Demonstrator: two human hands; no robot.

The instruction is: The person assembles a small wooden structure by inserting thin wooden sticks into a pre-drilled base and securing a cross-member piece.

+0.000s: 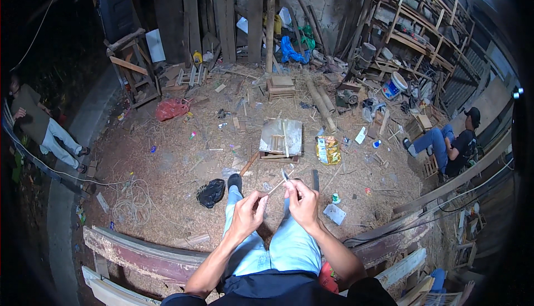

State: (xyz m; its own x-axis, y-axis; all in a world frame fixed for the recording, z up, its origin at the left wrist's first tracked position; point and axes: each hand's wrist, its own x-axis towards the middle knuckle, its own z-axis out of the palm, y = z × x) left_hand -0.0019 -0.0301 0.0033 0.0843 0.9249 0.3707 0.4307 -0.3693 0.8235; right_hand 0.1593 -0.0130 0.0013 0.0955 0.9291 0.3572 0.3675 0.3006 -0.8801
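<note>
I see my left hand [245, 214] pinching a thin wooden stick [276, 186] above my knees; my right hand [303, 200] grips a small knife [285, 175] against its far end. Beyond them lies a black bag [211, 192], farther off a low wooden stool [281, 138].

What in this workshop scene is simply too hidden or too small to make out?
Head view only:
- Thin stick: too small to tell its material.
- Small blade at the right hand: its grip is covered by the fingers.
- Left hand: palm faces away, contents unseen.
- Shelves: items too small, bent by the lens.
</note>
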